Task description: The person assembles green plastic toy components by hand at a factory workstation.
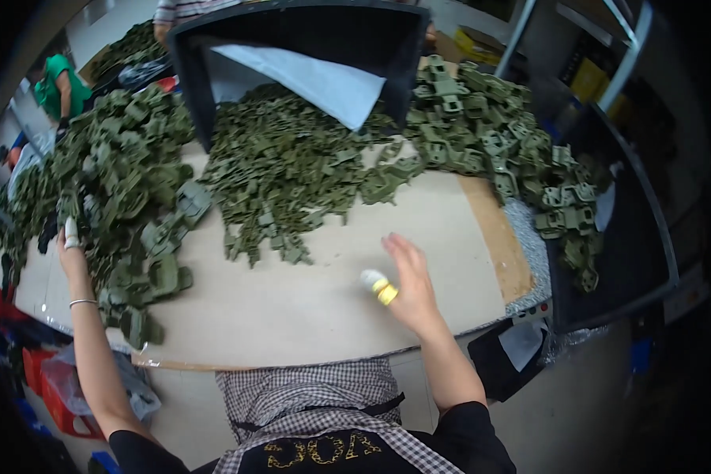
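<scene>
My left hand (71, 251) is at the left parts pile (126, 197), grip hidden. Right hand (409, 280) hovers open and empty over the board (324, 292). I'd pull single pieces, not clumps.

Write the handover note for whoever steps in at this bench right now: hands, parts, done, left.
Left hand: reaching into the left heap of olive-green plastic clips, white finger cot on one finger; whether it grips anything is unclear.
Right hand: open, empty, hovering over the bare beige cardboard work surface, white and yellow tape on the thumb.
Parts: a middle pile of small green pieces spilling from a tipped black plastic bin; a right heap of larger green buckles.
Done: nothing set apart on the bare surface.
Left: all three piles.
</scene>
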### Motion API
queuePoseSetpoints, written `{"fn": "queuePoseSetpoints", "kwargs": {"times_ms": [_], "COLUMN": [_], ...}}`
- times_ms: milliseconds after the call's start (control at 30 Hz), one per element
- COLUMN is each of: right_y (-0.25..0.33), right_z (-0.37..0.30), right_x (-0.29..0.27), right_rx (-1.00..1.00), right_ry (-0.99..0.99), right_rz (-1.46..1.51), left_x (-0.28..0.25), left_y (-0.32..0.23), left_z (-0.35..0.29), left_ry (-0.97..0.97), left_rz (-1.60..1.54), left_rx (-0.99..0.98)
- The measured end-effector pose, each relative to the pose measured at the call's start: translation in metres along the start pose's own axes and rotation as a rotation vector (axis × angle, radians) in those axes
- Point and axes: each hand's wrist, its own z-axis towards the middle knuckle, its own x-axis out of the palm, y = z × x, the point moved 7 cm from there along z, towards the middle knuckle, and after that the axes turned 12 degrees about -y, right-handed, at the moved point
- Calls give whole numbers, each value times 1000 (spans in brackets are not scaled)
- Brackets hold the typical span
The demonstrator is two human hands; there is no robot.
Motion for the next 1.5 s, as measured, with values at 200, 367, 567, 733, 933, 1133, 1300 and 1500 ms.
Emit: {"fn": "queuePoseSetpoints", "kwargs": {"times_ms": [200,367,567,733,933,1133,1300,1500], "right_y": [-119,-185,-228,-176,-1,56,38,66], "right_z": [69,158,173,110,3,-57,-68,-66], "right_x": [-47,-37,-16,-56,-28,-5,17,41], "right_rx": [118,-8,152,36,-247,-345,431,209], "right_ry": [-346,-269,-13,-364,20,222,2,165], "right_rz": [-411,-637,-809,-294,405,423,951,497], "left_x": [-5,-18,-4,13,92,105,72,44], "left_y": [51,-21,-100,-144,-93,-119,-122,-138], "left_z": [24,-49,-142,-228,-423,-502,-494,-470], "left_ry": [-20,-196,39,301,1332,1399,1275,1044], "left_rz": [253,223,220,-98,-572,-822,-576,-345], "left_rx": [-47,341,662,496,-777,-1203,-537,58]}}
